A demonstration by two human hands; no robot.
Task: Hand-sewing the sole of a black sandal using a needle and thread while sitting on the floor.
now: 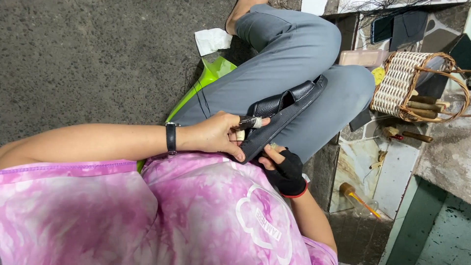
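The left hand (216,135), with a black watch (170,138) on its wrist, is closed around the near end of a black leather sandal (287,110); its thumb presses on the edge of the sole and one taped finger lies along the upper side. The right hand (283,167), in a black fingerless glove with a red cuff, comes from below and touches the underside of the same end of the sandal, with its fingers curled; I cannot tell if it pinches something small there. The sandal rests on the person's lap, on the grey trousers (294,54), and it points away from the body toward the bent knee, with the strap side turned up. A thin dark thread (196,93) hangs loose on the left of the leg, near a green plastic piece (208,78) that lies on the floor under the thigh. A white scrap of paper (212,40) lies on the dark rough floor (88,59) beyond it, and that side of the floor has much open room. On the right side the room is tight: a woven basket (400,83) with wooden-handled tools stands just beside the knee, and 2 more tools (407,134) lie near it on the tiled ledge. A small bottle with an orange stick (355,196) lies lower, near the right forearm.
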